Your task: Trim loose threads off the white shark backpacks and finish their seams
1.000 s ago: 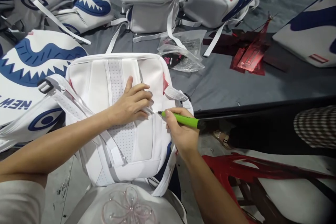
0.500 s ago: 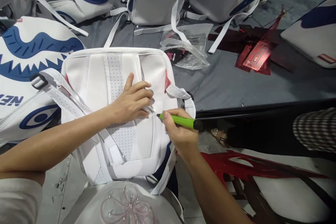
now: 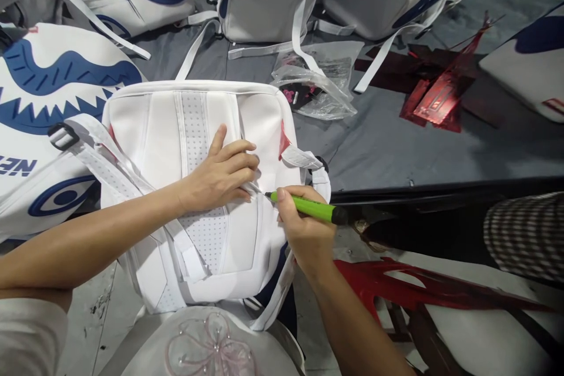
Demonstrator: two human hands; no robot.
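A white backpack [image 3: 150, 129] lies back side up in front of me, its padded straps [image 3: 110, 170] trailing to the left. My left hand [image 3: 222, 173] presses flat on the back panel, fingers pinching the fabric near a seam. My right hand [image 3: 304, 229] grips a green pen-shaped tool [image 3: 308, 207], its dark tip touching the panel just right of my left fingertips. A strap with a red patch [image 3: 284, 142] sticks out at the backpack's right edge.
Several white backpacks with blue shark-mouth prints [image 3: 53, 88] lie around on the grey table [image 3: 396, 141]. A clear plastic bag [image 3: 317, 85] and red foil sheets [image 3: 440, 100] lie beyond. Another person's checked sleeve [image 3: 524, 235] shows at right.
The view shifted slightly; both hands stay on the backpack panel, with the pen tip held at nearly the same spot beside my left fingertips.
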